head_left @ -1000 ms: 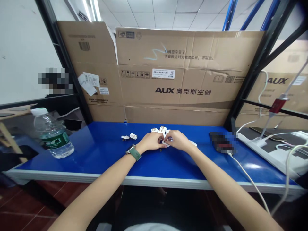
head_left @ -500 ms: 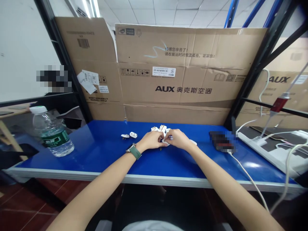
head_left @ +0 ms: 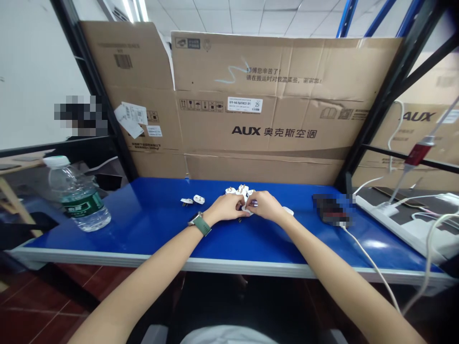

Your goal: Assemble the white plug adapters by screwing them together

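Note:
My left hand, with a green-strapped watch at the wrist, is closed around a small white plug. Metal pins poke out just below the left thumb. From the other side my right hand pinches at the same white plug with thumb and forefinger; the fingers hide much of it. Right behind the hands lies a cluster of white plug pieces with brass pins pointing up. Two more, a white plug lying pins down and a white plug piece, rest to the left. Beside my right wrist a white piece is partly covered.
On the blue tabletop, a water bottle stands at the left. A dark phone-like device with a white cable lies at the right, near a white power strip. Cardboard walls off the back. Another person sits beyond, left.
Both hands stay on the white plug in nearly the same pose. Only a slight shift of the camera shows.

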Action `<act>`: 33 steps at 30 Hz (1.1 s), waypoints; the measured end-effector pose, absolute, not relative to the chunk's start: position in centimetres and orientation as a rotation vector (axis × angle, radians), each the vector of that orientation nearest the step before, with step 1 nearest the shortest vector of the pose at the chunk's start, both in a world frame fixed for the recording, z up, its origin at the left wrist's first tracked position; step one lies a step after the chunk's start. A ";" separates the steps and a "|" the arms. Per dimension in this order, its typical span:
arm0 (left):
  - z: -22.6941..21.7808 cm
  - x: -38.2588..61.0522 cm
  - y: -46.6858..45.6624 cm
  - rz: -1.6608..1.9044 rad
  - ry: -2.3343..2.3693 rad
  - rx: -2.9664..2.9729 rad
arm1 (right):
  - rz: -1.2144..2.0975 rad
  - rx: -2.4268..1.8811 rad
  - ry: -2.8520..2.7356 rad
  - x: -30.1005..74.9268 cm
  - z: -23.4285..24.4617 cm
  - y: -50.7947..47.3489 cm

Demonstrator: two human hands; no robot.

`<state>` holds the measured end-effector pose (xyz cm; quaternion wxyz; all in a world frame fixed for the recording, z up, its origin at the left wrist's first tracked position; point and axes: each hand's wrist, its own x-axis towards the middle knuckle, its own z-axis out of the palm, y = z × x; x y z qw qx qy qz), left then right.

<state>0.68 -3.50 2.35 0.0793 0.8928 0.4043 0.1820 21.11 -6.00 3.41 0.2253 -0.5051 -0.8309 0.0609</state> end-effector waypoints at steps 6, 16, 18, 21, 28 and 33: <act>2.5 0.7 -3.6 0.536 1.214 2.662 | 0.205 -1.376 -2.269 21.1 3.1 -5.7; 2.7 0.8 -3.6 0.498 1.208 2.658 | 0.383 -1.128 -2.120 22.3 3.6 -5.4; 2.7 0.9 -3.7 0.495 1.193 2.676 | 0.519 -1.048 -1.989 22.4 4.0 -5.4; 2.7 0.9 -3.8 0.488 1.156 2.703 | 0.790 -0.840 -1.816 22.4 4.5 -5.4; 2.9 0.9 -4.2 0.494 1.094 2.704 | 1.021 -0.470 -1.427 21.7 4.5 -5.7; 3.0 0.9 -4.2 0.497 1.090 2.704 | 1.021 -0.480 -1.406 21.0 4.0 -5.5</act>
